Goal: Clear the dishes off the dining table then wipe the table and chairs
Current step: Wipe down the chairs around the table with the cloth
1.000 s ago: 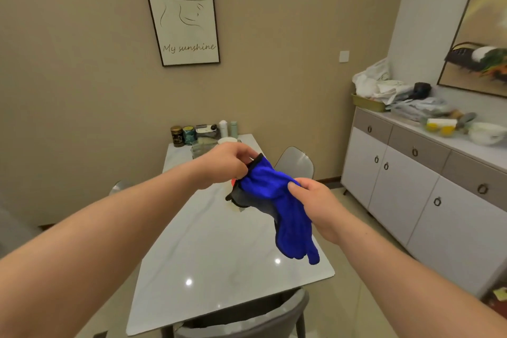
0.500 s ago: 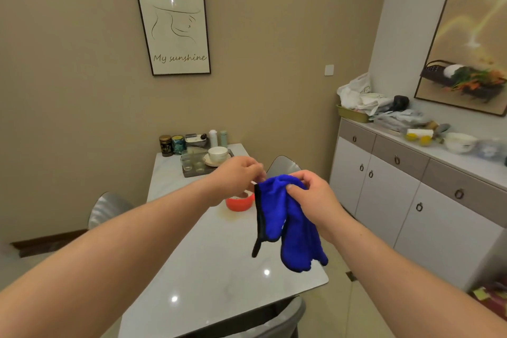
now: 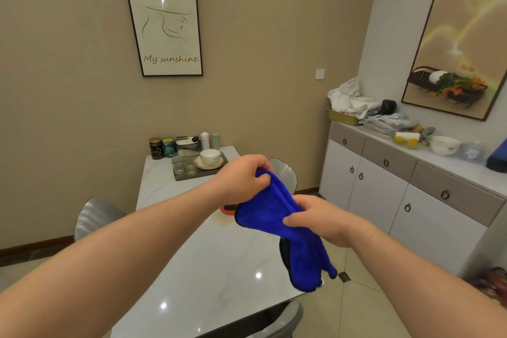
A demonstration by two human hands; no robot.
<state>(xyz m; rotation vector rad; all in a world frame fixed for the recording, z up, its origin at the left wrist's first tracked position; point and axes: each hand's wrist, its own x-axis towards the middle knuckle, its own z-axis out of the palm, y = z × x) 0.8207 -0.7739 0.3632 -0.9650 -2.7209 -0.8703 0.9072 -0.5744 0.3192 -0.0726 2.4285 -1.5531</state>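
I hold the blue cloth (image 3: 277, 217) in the air over the table's right edge, my left hand (image 3: 241, 177) pinching its top and my right hand (image 3: 319, 218) gripping its middle. If I wipe now, it could bump the orange bowl (image 3: 227, 208) peeking out behind it.

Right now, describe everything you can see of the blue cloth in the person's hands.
The blue cloth is a vivid royal blue, plush like microfibre, with a dark edge trim. It is bunched and folded, held in the air above the right edge of the white table. The left hand pinches its upper end, the right hand grips its middle, and the loose lower end hangs down in folds past the table's edge. It partly hides an orange dish behind it.
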